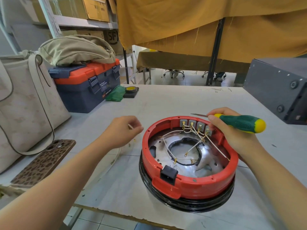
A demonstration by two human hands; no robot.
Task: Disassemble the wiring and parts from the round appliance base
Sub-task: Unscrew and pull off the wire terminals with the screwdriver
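Observation:
The round appliance base (196, 185), red with a black lower ring, lies open side up on the table. Inside it, white wires (196, 143) with brass terminals run from a row of grey terminal blocks (192, 124) at the far wall across a shiny metal plate (204, 166). A black power socket (168, 174) sits in the near rim. My right hand (232, 135) rests on the far right rim, holding a green and yellow screwdriver (239, 122) with its tip pointing left. My left hand (123, 131), left of the base, pinches a loose white wire (116, 156) that trails down over the table.
A phone in a patterned case (44, 161) lies at the left edge. Behind it stand a beige bag (25, 103) and a blue and orange toolbox (86, 85). A green bag (116, 93) and tape roll (131, 90) lie further back. A grey box (279, 87) sits at the right.

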